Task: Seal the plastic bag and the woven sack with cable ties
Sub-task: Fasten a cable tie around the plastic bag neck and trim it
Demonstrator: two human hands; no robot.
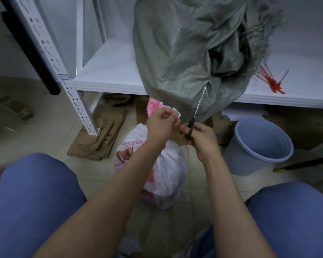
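While L hand (161, 122) pinches plastic bag (169, 174) neck (red print unreadable), R hand (202, 139) grips scissors (191, 128).

Grey-green woven sack (175, 53): coarse plastic weave, faint sheen, frayed threads at mouth.
White-and-red printed plastic bag (168, 170): thin translucent film, glossy, crinkled.
Thin red cable ties (272, 84): smooth plastic.
Black-handled scissors (191, 126): matt plastic handles, bright polished metal blades.
White shelf board (108, 71): smooth, matt painted finish.
White perforated upright (50, 58): painted metal.
Pale blue round bucket (250, 161): smooth plastic, satin.
Flattened brown bags (101, 138): matt kraft paper.
Beige floor tiles (45, 127): smooth, slightly glossy.
Blue trousers (35, 202): matt cloth.
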